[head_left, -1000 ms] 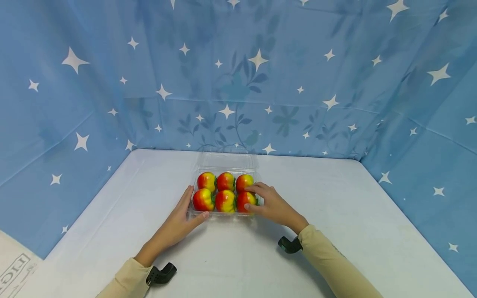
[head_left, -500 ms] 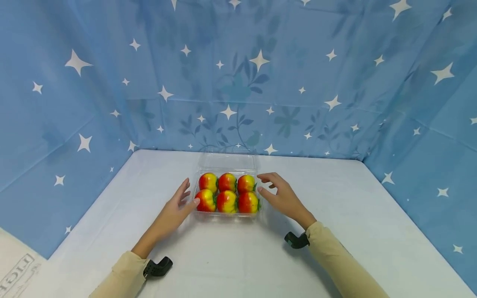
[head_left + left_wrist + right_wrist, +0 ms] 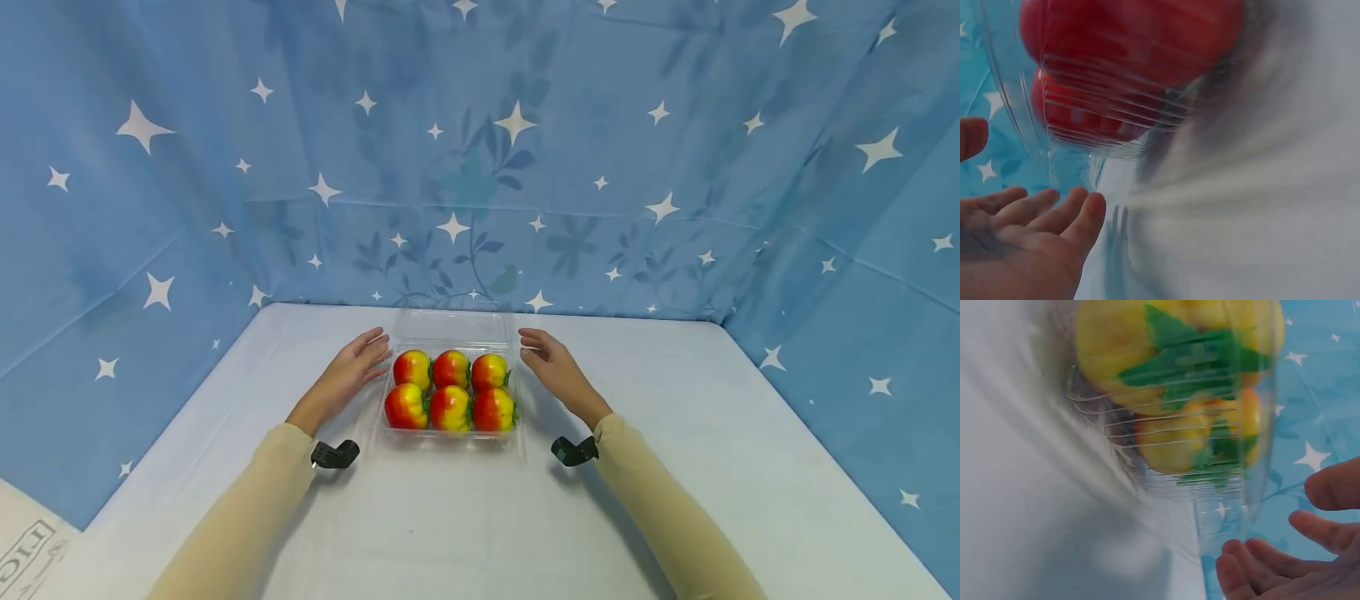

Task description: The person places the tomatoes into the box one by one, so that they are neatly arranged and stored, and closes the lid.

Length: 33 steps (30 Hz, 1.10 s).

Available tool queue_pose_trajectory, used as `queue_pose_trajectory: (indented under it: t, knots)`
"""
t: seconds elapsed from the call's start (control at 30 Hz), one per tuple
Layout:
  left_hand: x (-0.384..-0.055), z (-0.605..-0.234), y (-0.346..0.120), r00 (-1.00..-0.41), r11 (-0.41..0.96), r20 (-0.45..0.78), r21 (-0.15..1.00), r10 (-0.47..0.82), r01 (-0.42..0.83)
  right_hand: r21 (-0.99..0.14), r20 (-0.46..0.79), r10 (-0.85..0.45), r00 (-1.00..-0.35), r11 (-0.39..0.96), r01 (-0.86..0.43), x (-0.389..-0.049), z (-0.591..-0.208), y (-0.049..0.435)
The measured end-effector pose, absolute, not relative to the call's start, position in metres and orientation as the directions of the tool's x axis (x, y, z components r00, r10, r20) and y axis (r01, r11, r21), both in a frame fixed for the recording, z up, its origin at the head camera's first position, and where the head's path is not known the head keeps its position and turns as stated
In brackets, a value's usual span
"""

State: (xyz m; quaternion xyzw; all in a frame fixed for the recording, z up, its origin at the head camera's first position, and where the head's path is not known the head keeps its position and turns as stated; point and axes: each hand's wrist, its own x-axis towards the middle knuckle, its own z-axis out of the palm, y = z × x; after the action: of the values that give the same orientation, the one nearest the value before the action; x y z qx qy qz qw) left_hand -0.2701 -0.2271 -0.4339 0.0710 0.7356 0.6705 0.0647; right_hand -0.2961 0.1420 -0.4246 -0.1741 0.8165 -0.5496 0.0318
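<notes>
A clear plastic clamshell box (image 3: 450,434) holds two rows of red-and-yellow fruits (image 3: 451,408) with green leaves. Its transparent lid (image 3: 453,327) is swung back, away from the person. My left hand (image 3: 348,371) is beside the box's far left corner, fingers extended and holding nothing. On the opposite side, my right hand (image 3: 555,367) is by the lid hinge, its fingers loosely bent and nothing in them. In the left wrist view, the ribbed box wall (image 3: 1110,119) rises past the left fingertips. Green leaves (image 3: 1197,362) press near the wall in the right wrist view.
A white cloth covers the table (image 3: 450,533). Blue star-patterned curtains (image 3: 480,150) hang behind it and along both sides. Black wrist cameras (image 3: 335,454) sit at both cuffs. Something pale with printed lettering (image 3: 26,546) shows at the lower left.
My right hand has left the near right fruit and moved to the lid's right side. The left hand has come off the box's left edge and shifted toward the lid.
</notes>
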Motion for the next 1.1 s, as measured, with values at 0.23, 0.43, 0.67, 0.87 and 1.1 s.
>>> queue_pose_trajectory:
  t: [0.23, 0.43, 0.67, 0.87, 1.1]
  knots:
    - [-0.278, -0.450, -0.225, -0.960, -0.094, 0.002, 0.995, 0.278, -0.025, -0.934, 0.067, -0.343, -0.937, 0.308, -0.179, -0.302, -0.440, 0.140]
    - [-0.275, -0.463, -0.222, -0.960, -0.156, 0.077, 0.987, 0.269, 0.035, -0.942, 0.065, -0.347, -0.936, 0.288, -0.172, -0.302, -0.446, 0.140]
    - [-0.273, -0.465, -0.220, -0.969, -0.151, 0.092, 0.987, 0.228, 0.058, -0.966, 0.066, -0.353, -0.933, 0.210, -0.148, -0.301, -0.451, 0.137]
    - [-0.272, -0.465, -0.221, -0.974, -0.213, 0.089, 0.976, 0.208, 0.043, -0.974, 0.071, -0.340, -0.938, 0.178, -0.138, -0.302, -0.453, 0.137]
    - [-0.271, -0.464, -0.217, -0.983, -0.275, 0.083, 0.961, 0.162, 0.036, -0.981, 0.097, -0.304, -0.948, 0.134, -0.143, -0.305, -0.454, 0.138]
